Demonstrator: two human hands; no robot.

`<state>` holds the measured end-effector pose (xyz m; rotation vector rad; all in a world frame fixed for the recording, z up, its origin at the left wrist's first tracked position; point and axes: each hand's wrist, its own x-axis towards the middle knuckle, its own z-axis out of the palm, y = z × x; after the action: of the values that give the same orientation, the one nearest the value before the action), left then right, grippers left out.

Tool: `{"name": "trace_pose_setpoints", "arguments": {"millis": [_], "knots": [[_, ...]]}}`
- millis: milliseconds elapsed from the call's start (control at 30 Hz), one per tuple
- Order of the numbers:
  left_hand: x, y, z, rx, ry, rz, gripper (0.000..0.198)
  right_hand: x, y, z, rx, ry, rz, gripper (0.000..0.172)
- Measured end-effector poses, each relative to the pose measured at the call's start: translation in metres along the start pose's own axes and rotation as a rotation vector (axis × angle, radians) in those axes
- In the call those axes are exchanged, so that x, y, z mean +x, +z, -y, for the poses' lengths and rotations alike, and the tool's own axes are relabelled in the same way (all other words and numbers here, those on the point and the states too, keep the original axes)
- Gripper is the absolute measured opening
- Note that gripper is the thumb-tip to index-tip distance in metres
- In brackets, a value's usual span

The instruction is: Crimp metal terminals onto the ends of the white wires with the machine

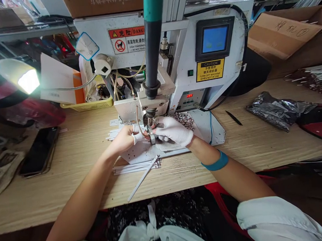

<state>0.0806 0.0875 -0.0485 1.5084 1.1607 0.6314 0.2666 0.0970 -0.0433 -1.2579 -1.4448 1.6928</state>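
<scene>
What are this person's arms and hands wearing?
The right grip wears a white glove, with a blue band around that forearm. The left grip has no glove, just white wraps on its fingers. Both arms have white sleeves that end near the elbows.

Smartphone [39,151] lying at left, black foil bag [276,110] at right

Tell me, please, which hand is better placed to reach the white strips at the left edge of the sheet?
Left, I think: the bare left hand is right beside the white strips. The gloved right hand is on the other side of the machine's metal tip.
</scene>
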Motion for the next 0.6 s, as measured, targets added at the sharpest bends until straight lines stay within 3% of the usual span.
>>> {"name": "trace_pose_setpoints", "arguments": {"millis": [600], "knots": [[0.0019, -0.0025, 0.0013, -0.027, -0.041, 0.03, 0.019, 0.0003, -0.0027, -0.002, -0.004, -0.032, 0.016, 0.016]]}}
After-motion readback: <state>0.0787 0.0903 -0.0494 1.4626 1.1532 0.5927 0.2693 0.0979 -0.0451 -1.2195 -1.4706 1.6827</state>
